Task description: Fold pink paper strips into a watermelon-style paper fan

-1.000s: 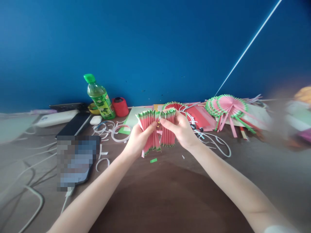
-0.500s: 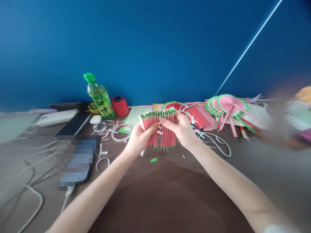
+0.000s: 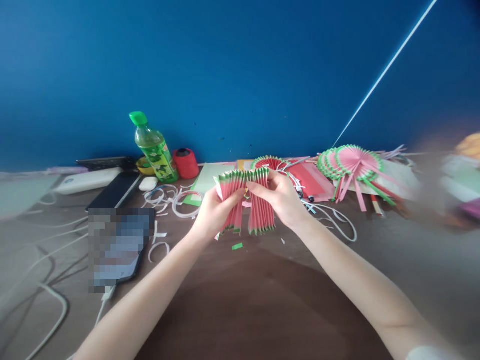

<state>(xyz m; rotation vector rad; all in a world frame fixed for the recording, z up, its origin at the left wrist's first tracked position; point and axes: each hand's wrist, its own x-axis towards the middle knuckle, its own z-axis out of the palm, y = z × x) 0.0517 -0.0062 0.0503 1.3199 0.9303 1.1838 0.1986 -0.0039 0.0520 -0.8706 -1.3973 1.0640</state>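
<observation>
Held above the table in both hands is a pleated paper fan (image 3: pixel 262 212), pinkish red with green edges. My left hand (image 3: pixel 215 212) grips its left part, the thumb laid across the folds. The right part is pinched by my right hand (image 3: pixel 280 197), whose thumb points toward the left one. The two thumb tips nearly meet at the middle. Below the thumbs the pleats spread apart with a gap between them; along the top the green edge runs nearly continuous. The fingers behind the paper are hidden.
Finished pink-and-green paper fans (image 3: pixel 359 162) lie at the right, near red paper sheets (image 3: pixel 308 181). Along the wall stand a green bottle (image 3: pixel 155 152) and a red roll (image 3: pixel 185 164). Left are a tape ring (image 3: pixel 187 204), a phone (image 3: pixel 129 245) and cables (image 3: pixel 56 295). A green scrap (image 3: pixel 237 246) lies in front.
The lower pleats have spread slightly farther apart, the right part swinging a little to the right. Both hands keep their hold in almost the same place.
</observation>
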